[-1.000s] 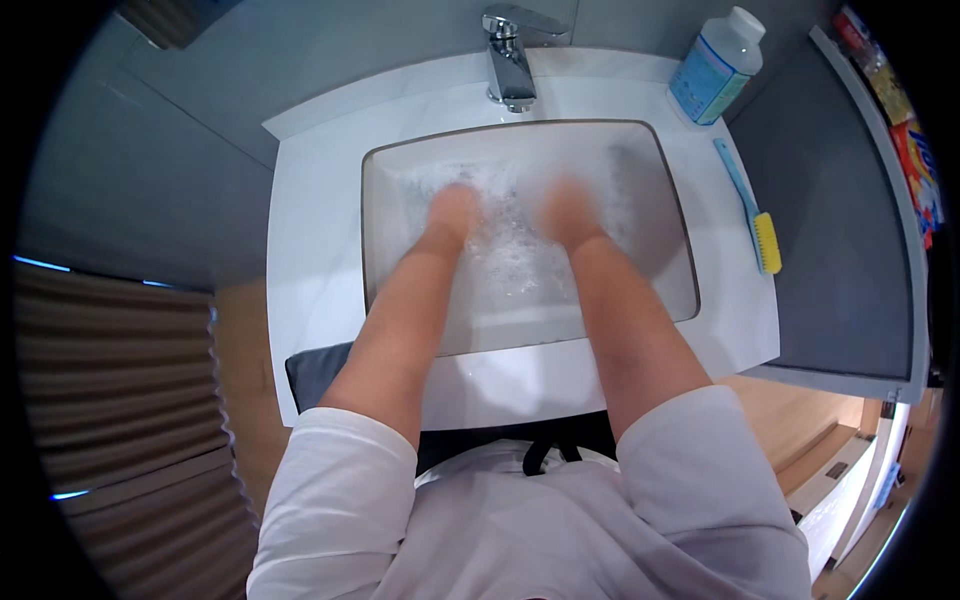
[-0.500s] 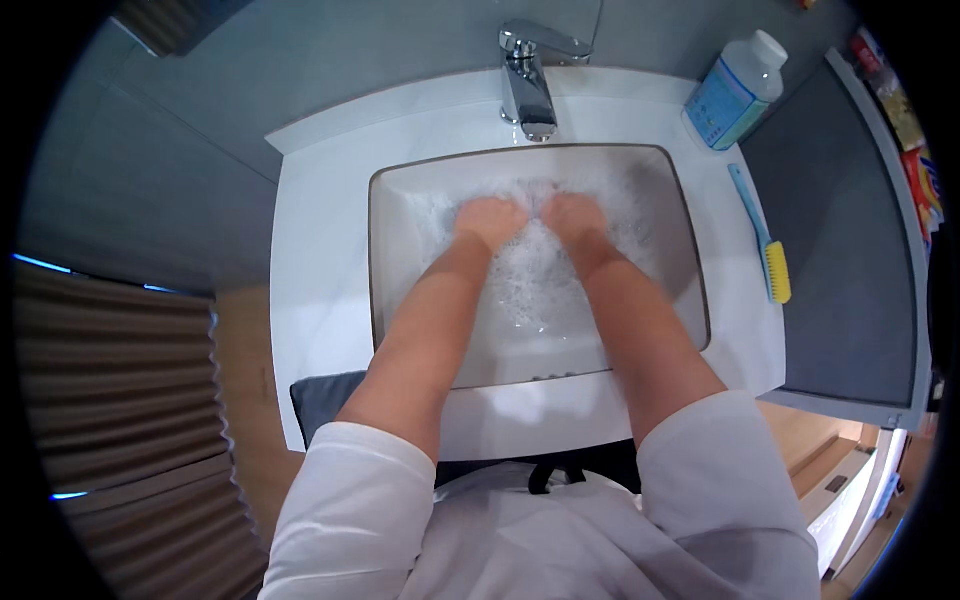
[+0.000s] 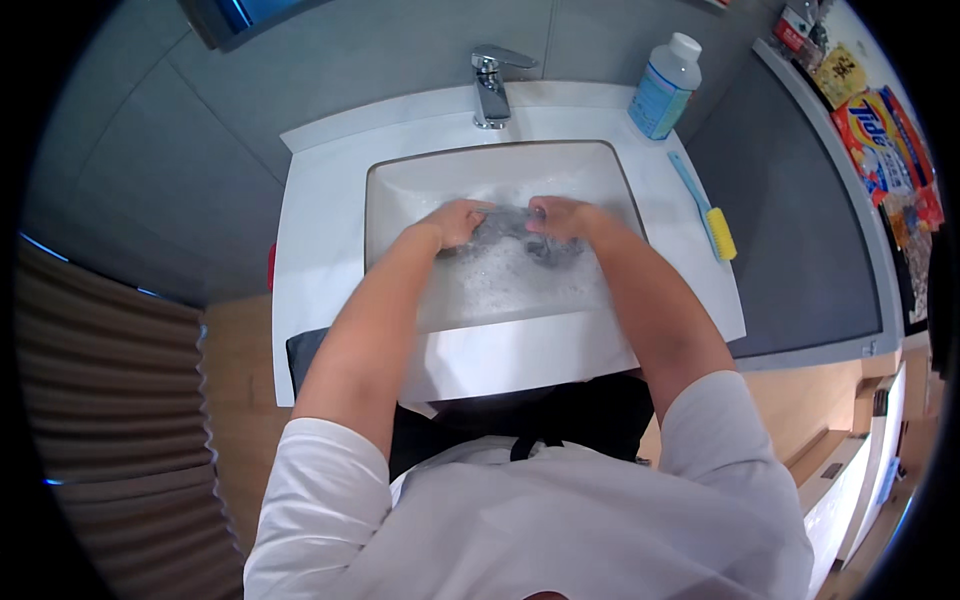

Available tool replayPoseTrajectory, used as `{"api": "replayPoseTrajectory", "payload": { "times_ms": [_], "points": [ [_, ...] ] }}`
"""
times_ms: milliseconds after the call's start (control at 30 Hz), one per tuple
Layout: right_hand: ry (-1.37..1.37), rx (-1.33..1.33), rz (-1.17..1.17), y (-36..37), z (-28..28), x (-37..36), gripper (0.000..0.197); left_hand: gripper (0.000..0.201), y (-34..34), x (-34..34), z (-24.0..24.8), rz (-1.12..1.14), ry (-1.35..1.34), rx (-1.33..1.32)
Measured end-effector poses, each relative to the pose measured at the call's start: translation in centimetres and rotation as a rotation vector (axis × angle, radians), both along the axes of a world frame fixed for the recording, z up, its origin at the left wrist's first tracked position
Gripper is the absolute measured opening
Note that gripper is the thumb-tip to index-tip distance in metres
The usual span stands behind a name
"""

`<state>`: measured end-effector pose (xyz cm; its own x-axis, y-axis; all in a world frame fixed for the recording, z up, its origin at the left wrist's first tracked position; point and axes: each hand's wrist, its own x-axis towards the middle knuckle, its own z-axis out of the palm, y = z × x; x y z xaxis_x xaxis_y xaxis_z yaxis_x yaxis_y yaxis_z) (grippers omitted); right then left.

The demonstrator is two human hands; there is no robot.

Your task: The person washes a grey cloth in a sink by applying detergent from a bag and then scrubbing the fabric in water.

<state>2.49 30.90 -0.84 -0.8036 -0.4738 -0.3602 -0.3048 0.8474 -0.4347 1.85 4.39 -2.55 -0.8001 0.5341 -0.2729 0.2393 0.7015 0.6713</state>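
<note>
In soapy water inside the white sink (image 3: 400,178), a dark grey wet cloth (image 3: 512,222) spans the gap between my hands. My left hand (image 3: 458,222) pinches its left end, fingers closed. At the opposite end, my right hand (image 3: 560,216) is closed on the cloth, thumb and fingers pressed together. Part of the cloth hangs into the foamy water, so its full shape is hidden. White suds (image 3: 500,280) float on the near side of both hands.
A chrome faucet (image 3: 491,90) stands behind the basin. On the right of the counter (image 3: 320,230) are a white-capped bottle (image 3: 662,90) with a blue label and a yellow-bristled brush (image 3: 718,232). Dark cloth (image 3: 303,355) lies at the front left corner. Colourful packages (image 3: 872,145) sit far right.
My hands have come up from the foam and moved apart, and the grey cloth now shows stretched between them. The view has shifted, with more of the packages on the right visible.
</note>
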Motion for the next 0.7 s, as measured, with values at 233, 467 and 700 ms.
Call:
{"api": "replayPoseTrajectory", "payload": {
  "times_ms": [233, 467, 700],
  "points": [
    [0.024, -0.213, -0.377, 2.3, 1.9, 0.5, 0.040, 0.024, -1.7, 0.7, -0.4, 0.353, 0.089, 0.409],
    [0.253, -0.151, -0.260, 3.1, 1.8, 0.6, 0.037, 0.032, -1.6, 1.1, 3.4, 0.428, 0.227, 0.259],
    [0.251, 0.036, -0.241, 0.8, 2.3, 1.0, 0.033, 0.018, 0.0, 1.6, 0.4, 0.359, 0.166, 0.473]
  ]
}}
